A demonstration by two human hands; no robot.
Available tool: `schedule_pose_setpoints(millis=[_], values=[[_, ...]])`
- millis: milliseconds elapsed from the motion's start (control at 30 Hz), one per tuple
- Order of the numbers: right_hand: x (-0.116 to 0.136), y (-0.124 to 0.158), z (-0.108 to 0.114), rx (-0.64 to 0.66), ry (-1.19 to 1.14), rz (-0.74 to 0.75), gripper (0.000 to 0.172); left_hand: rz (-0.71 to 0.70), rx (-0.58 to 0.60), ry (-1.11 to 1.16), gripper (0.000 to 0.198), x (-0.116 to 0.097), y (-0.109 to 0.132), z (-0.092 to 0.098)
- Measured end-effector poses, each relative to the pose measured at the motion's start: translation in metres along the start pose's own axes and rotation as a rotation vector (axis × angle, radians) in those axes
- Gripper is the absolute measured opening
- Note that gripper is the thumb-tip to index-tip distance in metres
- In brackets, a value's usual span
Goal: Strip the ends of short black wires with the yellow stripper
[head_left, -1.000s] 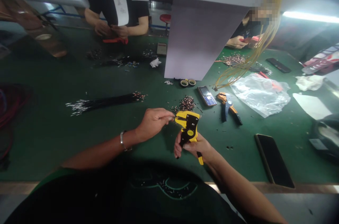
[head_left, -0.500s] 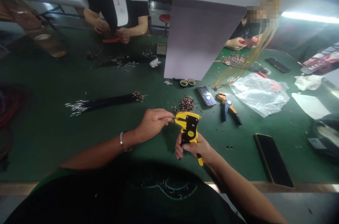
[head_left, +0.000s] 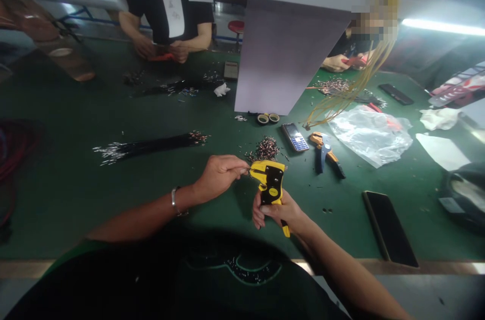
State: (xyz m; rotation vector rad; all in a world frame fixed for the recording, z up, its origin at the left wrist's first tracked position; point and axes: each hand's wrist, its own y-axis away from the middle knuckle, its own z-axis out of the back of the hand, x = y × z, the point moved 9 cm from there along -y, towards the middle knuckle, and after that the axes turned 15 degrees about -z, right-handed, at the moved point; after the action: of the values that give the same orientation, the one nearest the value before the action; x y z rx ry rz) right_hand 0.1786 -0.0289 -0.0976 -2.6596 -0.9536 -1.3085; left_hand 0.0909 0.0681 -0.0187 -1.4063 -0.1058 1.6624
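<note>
My right hand [head_left: 278,211] grips the handle of a yellow and black self-adjusting wire stripper [head_left: 270,183] just above the green work mat [head_left: 68,209]. My left hand [head_left: 219,176], with a metal bracelet at its wrist, pinches a thin wire [head_left: 247,171] whose end reaches the stripper's jaws. Close beyond the jaws lies a small heap of short cut wire pieces [head_left: 264,149]. To the left, a long bundle of black wires with bare metal ends [head_left: 149,144] lies on the mat.
A keypad phone [head_left: 294,137], blue-and-orange pliers [head_left: 326,153], a plastic bag [head_left: 369,136] and a black smartphone [head_left: 388,229] lie to the right. Tape rolls [head_left: 267,118] sit by a grey upright panel [head_left: 288,52]. Yellow wires [head_left: 352,77] hang from a shelf. Two co-workers' hands [head_left: 161,50] work beyond.
My hands stay almost still, with the stripper shifted very slightly to the right. The co-worker at the far left has moved their hands a little on the red-handled tool.
</note>
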Motion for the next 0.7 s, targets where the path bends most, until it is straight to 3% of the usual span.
schedule_pose_setpoints(millis=[700], values=[[-0.0017,0.0015,0.0049,-0.101,0.094,-0.016,0.028,-0.011,0.027,-0.037,0.015,-0.0007,-0.0018,0.0004]])
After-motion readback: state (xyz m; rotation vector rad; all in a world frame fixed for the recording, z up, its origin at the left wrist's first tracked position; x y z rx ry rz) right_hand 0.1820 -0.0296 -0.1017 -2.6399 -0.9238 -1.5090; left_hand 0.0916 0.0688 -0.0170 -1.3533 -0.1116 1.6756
